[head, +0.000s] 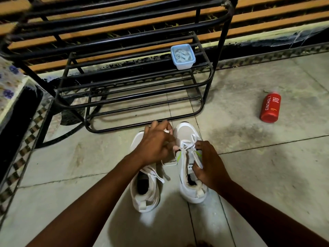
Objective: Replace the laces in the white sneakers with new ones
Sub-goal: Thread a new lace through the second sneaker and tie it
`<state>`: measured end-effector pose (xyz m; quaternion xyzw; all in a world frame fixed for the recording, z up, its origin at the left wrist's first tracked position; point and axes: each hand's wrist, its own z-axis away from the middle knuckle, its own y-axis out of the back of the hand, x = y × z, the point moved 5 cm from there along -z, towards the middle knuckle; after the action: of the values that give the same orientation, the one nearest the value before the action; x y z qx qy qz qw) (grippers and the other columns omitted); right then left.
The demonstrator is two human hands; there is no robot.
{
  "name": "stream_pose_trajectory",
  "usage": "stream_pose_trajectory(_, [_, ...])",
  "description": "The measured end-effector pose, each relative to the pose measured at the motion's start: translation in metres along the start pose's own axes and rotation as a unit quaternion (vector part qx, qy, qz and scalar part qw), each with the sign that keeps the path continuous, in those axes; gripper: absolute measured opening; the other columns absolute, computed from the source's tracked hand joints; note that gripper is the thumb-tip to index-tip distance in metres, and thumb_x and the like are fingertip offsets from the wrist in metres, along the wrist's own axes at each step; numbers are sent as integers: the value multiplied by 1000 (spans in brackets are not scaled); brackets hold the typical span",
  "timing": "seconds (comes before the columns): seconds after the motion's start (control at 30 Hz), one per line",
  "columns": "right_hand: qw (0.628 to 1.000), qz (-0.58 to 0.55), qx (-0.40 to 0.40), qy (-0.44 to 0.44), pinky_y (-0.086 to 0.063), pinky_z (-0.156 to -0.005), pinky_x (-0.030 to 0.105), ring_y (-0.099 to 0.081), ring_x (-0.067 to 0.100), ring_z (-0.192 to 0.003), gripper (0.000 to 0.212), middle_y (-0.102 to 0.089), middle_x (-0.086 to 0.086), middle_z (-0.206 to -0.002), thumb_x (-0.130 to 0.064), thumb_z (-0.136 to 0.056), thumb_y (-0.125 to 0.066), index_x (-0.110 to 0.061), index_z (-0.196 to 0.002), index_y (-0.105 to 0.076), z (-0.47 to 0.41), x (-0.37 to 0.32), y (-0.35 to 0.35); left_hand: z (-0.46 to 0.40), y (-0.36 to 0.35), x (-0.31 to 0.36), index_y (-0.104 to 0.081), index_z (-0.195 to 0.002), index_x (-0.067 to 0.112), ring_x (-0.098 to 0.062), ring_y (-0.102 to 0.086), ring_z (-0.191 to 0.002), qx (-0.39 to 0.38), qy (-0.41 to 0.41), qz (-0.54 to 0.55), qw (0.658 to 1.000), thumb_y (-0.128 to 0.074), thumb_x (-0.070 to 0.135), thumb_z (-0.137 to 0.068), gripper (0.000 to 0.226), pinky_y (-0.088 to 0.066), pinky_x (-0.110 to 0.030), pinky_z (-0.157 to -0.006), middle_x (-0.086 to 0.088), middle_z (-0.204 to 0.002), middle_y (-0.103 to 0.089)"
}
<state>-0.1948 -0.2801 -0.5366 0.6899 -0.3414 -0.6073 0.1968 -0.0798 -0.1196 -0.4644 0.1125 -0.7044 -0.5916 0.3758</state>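
Left forearm came in from the lower left and angled up across the left sneaker (145, 191), which stood on the tiled floor (249, 166) toe pointing away, heel nearest the camera. Left hand (156, 143) hovered palm-down over that shoe's forefoot and the gap between the pair, somewhat blurred. Fingers curled, tips bunched toward the thumb, apparently pinching a short run of white lace (184, 146) where it left the right sneaker (189, 163); exact contact hard to read through the blur. A loose lace end trailed across the left shoe's collar.

Right forearm entered from the lower right. Right hand (207, 164) sat against the outer side of the right sneaker, just beside the left one, toe also pointing away. Fingers curled round the shoe's upper edge beside the tongue, index tip touching the lace crossing at the eyelets, thumb at the tongue label. Grip firm, fingers close together.

Behind the shoes: black metal rack (142, 82), a pale blue lidded box (183, 57) on its upper shelf with white coils showing through the lid. Far right, well apart on the floor, a red bottle (270, 108) lying on its side
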Motion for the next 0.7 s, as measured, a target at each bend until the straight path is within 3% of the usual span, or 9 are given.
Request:
stream_pose_trajectory(0.07, [1000, 18, -10, -1, -53, -92, 44, -57, 29, -113, 62, -56, 8, -122, -21, -69, -67, -3, -127, -53, 1, 1, 0, -1, 5, -4, -76, -78, 22, -16, -56, -113, 60, 79, 229, 968, -71, 27, -95, 18, -40, -39, -97, 11, -113, -66])
stream_pose_trajectory(0.17, [999, 29, -19, 0, -52, -95, 47, -57, 33, -116, 63, -56, 11, -124, -16, -70, -72, 0, -128, -53, 1, 1, -1, -4, 5, -3, -56, -79, 5, -30, -66, -72, 107, 153, 571, 800, -46, 17, -109, 34, -52, -38, -72, -12, -76, -67])
stream_pose_trajectory(0.2, [999, 30, -21, -3, -52, -94, 47, -57, 33, -116, 63, -57, 12, -125, -16, -70, -71, 0, -128, -53, 1, 1, -2, -3, 3, -3, -50, -81, 7, -27, -56, -61, 110, 164, 584, 788, -40, 21, -112, 35, -45, -38, -64, -10, -67, -58])
stream_pose_trajectory(0.27, [999, 35, -22, -8, -54, -94, 47, -57, 35, -117, 66, -57, 13, -127, -20, -70, -69, 1, -130, -53, 3, 1, -2, -1, 3, -7, -44, -89, 11, -20, -41, -56, 108, 135, 466, 868, -37, 28, -113, 30, -36, -34, -58, 0, -64, -46])
stream_pose_trajectory(0.3, [999, 41, -24, -9, -54, -93, 46, -57, 35, -118, 67, -57, 14, -129, -22, -70, -68, 1, -132, -53, 3, 1, -2, 1, 3, -6, -48, -97, 14, -19, -42, -56, 94, 98, 356, 925, -39, 32, -112, 24, -35, -32, -57, 5, -65, -47])
stream_pose_trajectory(0.37, [998, 56, -28, -18, -54, -93, 44, -55, 34, -120, 71, -56, 12, -131, -24, -71, -70, -2, -136, -51, 3, 2, -3, 0, -3, -1, -57, -113, 22, -17, -56, -64, 18, 37, 141, 989, -47, 38, -106, 20, -40, -28, -59, 10, -71, -57])
stream_pose_trajectory(0.47, [996, 73, -28, -33, -55, -90, 45, -55, 35, -119, 72, -56, 10, -129, -31, -70, -64, -5, -136, -50, 2, 1, -2, -2, -12, 0, -71, -91, 21, -28, -65, -88, -82, 45, -55, 994, -60, 50, -89, 32, -49, -33, -68, 1, -88, -68])
stream_pose_trajectory(0.57, [996, 82, -36, -31, -54, -90, 46, -55, 35, -117, 73, -56, 10, -127, -34, -70, -59, -5, -137, -49, 2, 0, -4, -2, -2, -1, -54, -58, 25, -26, -63, -81, -30, 99, 39, 994, -59, 44, -79, 29, -41, -31, -64, 8, -69, -57])
stream_pose_trajectory(0.7, [996, 84, -33, -30, -55, -87, 45, -55, 32, -116, 73, -56, 8, -126, -41, -70, -50, -9, -135, -46, 1, 1, -6, 1, -6, 0, -53, -59, 28, -28, -63, -89, -17, 189, 64, 980, -61, 47, -79, 29, -43, -34, -70, 6, -71, -60])
